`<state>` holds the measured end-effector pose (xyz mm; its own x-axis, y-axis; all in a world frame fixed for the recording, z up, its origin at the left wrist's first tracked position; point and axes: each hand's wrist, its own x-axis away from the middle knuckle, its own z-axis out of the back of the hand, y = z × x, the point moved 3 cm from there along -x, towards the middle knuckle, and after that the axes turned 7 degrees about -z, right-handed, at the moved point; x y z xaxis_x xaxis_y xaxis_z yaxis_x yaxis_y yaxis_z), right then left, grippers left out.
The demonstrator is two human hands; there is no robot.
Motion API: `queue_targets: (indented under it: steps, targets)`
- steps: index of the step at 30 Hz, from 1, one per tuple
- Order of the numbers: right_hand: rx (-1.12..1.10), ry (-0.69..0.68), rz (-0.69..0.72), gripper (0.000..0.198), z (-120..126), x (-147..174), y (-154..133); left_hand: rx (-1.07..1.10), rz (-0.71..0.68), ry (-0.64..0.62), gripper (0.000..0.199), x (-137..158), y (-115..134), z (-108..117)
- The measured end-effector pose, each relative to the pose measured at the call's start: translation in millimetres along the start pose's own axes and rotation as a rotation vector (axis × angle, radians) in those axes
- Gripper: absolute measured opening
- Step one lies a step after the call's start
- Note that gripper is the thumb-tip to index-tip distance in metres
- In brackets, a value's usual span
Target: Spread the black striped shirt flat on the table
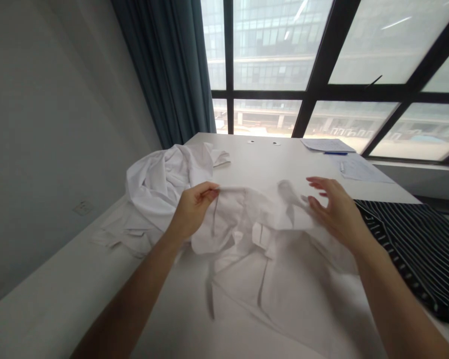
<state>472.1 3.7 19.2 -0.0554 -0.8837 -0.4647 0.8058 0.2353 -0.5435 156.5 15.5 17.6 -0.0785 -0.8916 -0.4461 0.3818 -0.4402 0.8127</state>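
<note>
Beyond my left arm, a pale wall [60, 124] carries a small plate [82, 208], probably a socket. Next to it a blue curtain [172, 65] hangs ahead of my left hand, meeting the dark-framed window [265, 45] that spans the far side of the white table [254, 164]. Just past my left hand sits a crumpled heap of white cloth [164, 174].

With my left hand [194, 209] I pinch an edge of a white garment [239, 214] between thumb and fingers. It hangs from that pinch and spreads over the table between and below my hands, its near part reaching towards me. A light, firm pinch right at the edge should serve best: thin cloth like this would likely crease under a full fist. Two small white pieces [251, 142] [276, 143] lie farther off, ahead of the gap between my hands.

My right hand [333, 209] has thumb and fingers parted, gripping nothing; the cloth beside it is blurred, so I cannot tell whether they touch. I'd judge it wise to find a matching edge there before pulling, and draw evenly both ways. Ahead of that hand are papers [327, 145] and a blue pen [336, 153]; to its right, dark striped cloth [415, 239].
</note>
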Motion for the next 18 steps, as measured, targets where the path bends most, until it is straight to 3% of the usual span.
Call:
queue_targets:
  steps: [2,5,9,11,13,15,16,18]
  targets:
    - [-0.020,-0.009,0.221,0.043,-12,14,-29,-0.089,-0.089,-0.050,0.028,7,12,-12]
    - [-0.051,-0.195,0.420,0.055,-39,35,-68,-0.185,-0.244,-0.151,0.029,20,28,-27]
    - [-0.059,-0.313,0.376,0.015,-63,40,-75,-0.258,-0.463,-0.211,0.023,43,42,-36]
    - [-0.086,-0.304,0.274,0.018,-65,31,-67,-0.245,-0.497,-0.106,0.041,58,39,-39]
    - [-0.139,-0.251,0.119,0.026,-62,20,-58,-0.194,-0.448,0.016,0.082,73,23,-45]
    - [-0.211,-0.217,-0.020,0.032,-57,8,-54,-0.125,-0.294,0.034,0.095,83,-4,-53]
    - [-0.242,-0.221,-0.056,0.034,-55,3,-55,-0.075,-0.180,0.007,0.086,85,-20,-56]
    - [-0.271,-0.242,-0.053,0.034,-49,-8,-62,0.030,0.038,-0.147,0.046,79,-49,-59]
